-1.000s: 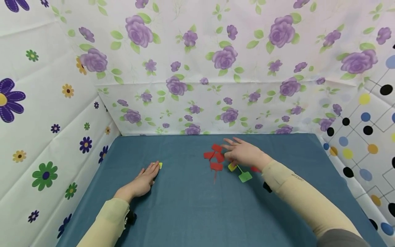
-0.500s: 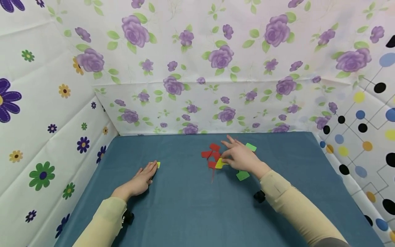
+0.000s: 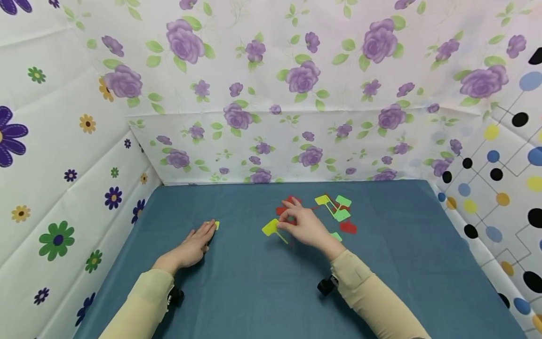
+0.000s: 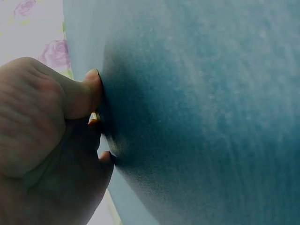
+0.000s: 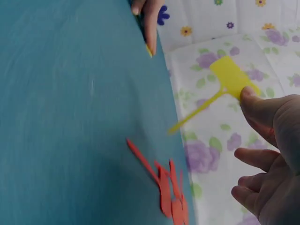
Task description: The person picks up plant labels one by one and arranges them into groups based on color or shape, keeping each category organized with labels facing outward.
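Observation:
A yellow plant label (image 3: 270,227) with a thin stem is pinched by my right hand (image 3: 306,227), held above the table. In the right wrist view the thumb presses one corner of that yellow label (image 5: 234,77), its stem pointing away. My left hand (image 3: 189,249) rests on the cloth further left, fingers extended over another yellow piece (image 3: 217,225), of which only an edge shows. Red plant labels (image 3: 280,210) lie behind my right hand, partly hidden by it; the right wrist view shows these red labels (image 5: 165,192) bunched on the cloth.
Right of the hand lie a yellow label (image 3: 322,200), green labels (image 3: 342,215) and a red label (image 3: 348,228); another green label (image 3: 336,236) sits by my wrist. A blue cloth (image 3: 254,292) covers the table. Patterned curtains (image 3: 275,141) stand at the back and sides.
My right hand has picked up the yellow label from the right-hand group and carried it left past the red labels, uncovering the labels on the right. My left hand stays in place.

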`<state>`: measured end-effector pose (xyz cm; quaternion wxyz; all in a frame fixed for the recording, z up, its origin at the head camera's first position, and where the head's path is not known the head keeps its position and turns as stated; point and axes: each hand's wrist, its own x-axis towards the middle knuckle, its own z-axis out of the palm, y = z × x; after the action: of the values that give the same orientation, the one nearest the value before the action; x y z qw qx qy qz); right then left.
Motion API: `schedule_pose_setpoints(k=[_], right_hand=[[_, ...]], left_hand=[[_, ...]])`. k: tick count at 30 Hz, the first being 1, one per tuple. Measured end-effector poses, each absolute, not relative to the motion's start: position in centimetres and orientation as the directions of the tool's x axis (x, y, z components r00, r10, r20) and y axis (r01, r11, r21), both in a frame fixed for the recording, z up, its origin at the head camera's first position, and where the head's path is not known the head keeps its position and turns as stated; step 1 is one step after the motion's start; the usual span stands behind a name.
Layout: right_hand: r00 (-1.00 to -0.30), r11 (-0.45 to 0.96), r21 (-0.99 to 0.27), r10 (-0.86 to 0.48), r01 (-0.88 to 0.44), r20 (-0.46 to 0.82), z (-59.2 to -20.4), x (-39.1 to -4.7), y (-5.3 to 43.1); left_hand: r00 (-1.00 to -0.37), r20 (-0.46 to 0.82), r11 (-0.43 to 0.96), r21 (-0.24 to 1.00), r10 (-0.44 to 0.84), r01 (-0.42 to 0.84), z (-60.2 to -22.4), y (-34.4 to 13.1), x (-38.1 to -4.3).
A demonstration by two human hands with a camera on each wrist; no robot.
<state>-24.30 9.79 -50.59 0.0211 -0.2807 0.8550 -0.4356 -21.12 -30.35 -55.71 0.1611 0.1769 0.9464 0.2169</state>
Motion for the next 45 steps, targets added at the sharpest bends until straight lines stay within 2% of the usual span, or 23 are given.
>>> schedule_pose_setpoints(k=[7,20,24,34,45], right_hand=[[-0.852,0.473,-0.78,-0.504,-0.41,0.142,-51.2,-23.4,6.8],[-0.899,0.471,-0.808,-0.41,-0.354,0.155,-51.5,-23.3,4.6],[-0.908,0.486,-0.812,-0.399,-0.324,0.124,-51.7,-23.3,4.1],[-0.922,0.573,-0.777,-0.386,-0.262,0.027,-52.2,-23.6,1.9],[-0.933,0.66,-0.685,-0.349,-0.309,0.085,-52.7,-23.8,-2.7]], left_hand=[[-0.883,-0.221,0.841,0.464,0.415,0.279,-56.0,-30.6,-21.3],[-0.888,-0.214,0.846,0.455,0.406,0.277,-56.1,-30.7,-21.2],[-0.883,-0.231,0.844,0.464,0.408,0.269,-56.1,-30.6,-21.3],[-0.877,-0.243,0.843,0.467,0.414,0.268,-56.0,-30.6,-21.3],[-0.889,-0.234,0.857,0.442,0.395,0.265,-56.2,-30.6,-21.3]])
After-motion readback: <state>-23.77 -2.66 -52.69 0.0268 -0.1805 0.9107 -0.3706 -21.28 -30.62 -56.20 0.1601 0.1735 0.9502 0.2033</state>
